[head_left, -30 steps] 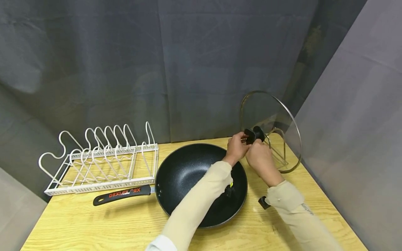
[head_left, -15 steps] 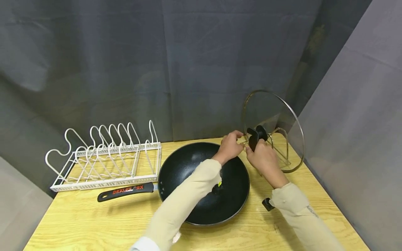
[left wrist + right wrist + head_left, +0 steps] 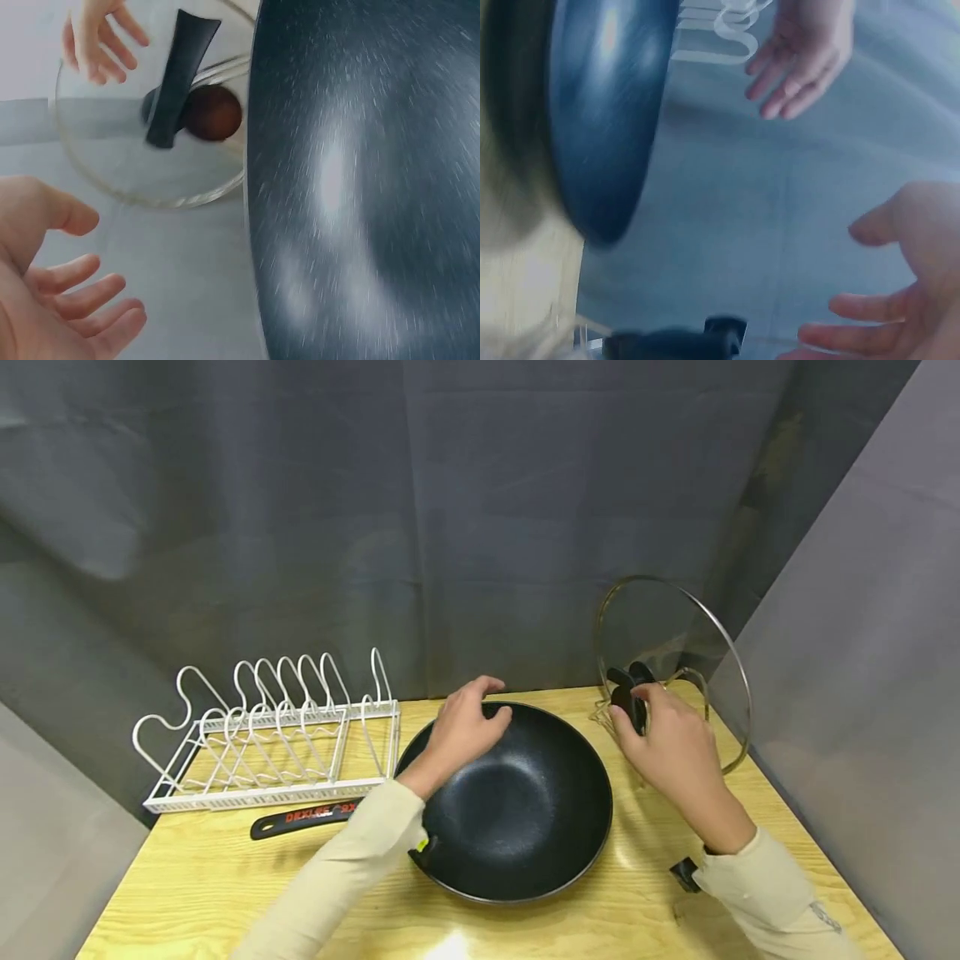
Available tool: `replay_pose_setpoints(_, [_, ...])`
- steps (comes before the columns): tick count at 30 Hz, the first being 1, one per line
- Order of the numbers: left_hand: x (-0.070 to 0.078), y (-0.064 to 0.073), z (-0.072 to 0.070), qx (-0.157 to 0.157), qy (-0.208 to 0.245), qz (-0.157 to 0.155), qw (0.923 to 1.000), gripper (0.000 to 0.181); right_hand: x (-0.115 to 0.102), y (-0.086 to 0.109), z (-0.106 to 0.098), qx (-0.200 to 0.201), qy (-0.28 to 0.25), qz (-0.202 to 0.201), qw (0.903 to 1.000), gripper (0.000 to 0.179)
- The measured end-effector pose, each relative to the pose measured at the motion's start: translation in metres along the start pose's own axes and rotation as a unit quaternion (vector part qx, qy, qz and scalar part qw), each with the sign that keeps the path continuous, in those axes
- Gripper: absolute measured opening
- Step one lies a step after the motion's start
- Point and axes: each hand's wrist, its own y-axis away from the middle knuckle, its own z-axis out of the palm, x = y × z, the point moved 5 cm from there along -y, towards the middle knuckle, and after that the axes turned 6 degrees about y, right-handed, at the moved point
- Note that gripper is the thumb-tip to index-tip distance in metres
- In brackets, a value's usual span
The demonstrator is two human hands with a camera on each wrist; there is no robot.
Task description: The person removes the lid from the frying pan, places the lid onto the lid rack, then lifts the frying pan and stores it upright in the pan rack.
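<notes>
A black wok (image 3: pixel 517 810) rests on the wooden table, its black handle (image 3: pixel 307 816) toward the left. Over the wok's left rim hovers my left hand (image 3: pixel 461 731), fingers loosely bent and holding nothing. To the right, a clear glass lid (image 3: pixel 678 627) with a metal rim stands upright in a thin wire stand (image 3: pixel 701 681). Its black knob (image 3: pixel 624 700) faces me. My right hand (image 3: pixel 675 756) is beside that knob, and the right wrist view shows its fingers (image 3: pixel 862 337) spread and apart from it. The left wrist view shows both hands empty.
A white wire dish rack (image 3: pixel 277 795) with several upright loops stands left of the wok, behind the handle. Dark grey cloth (image 3: pixel 510 527) hangs behind the table, and a lighter cloth (image 3: pixel 862 610) borders the right side.
My left hand has left the lid's knob and moved left over the wok. My right hand has let go of the knob and drawn slightly away. The lid stays upright in the stand.
</notes>
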Motion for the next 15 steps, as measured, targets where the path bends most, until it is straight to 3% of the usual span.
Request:
replay_pose_setpoints(4, [-0.009, 0.032, -0.043, 0.018, -0.029, 0.007, 0.9994, 0.037, -0.006, 0.008, -0.007, -0.030, -0.067, -0.011, 0.9972, 0.050])
replay_pose_setpoints(8, [-0.022, 0.064, -0.077, 0.019, -0.053, 0.018, 0.9982, 0.038, -0.005, 0.017, -0.002, -0.088, -0.152, -0.007, 0.9844, 0.052])
replay_pose_setpoints(11, [-0.036, 0.087, -0.093, 0.006, -0.067, 0.021, 0.9975, 0.042, -0.001, 0.023, 0.007, -0.142, -0.199, 0.008, 0.9695, 0.056])
replay_pose_setpoints(15, [-0.059, 0.111, -0.105, -0.019, -0.098, 0.025, 0.9947, 0.048, 0.002, 0.032, 0.021, -0.183, -0.220, 0.009, 0.9583, 0.060])
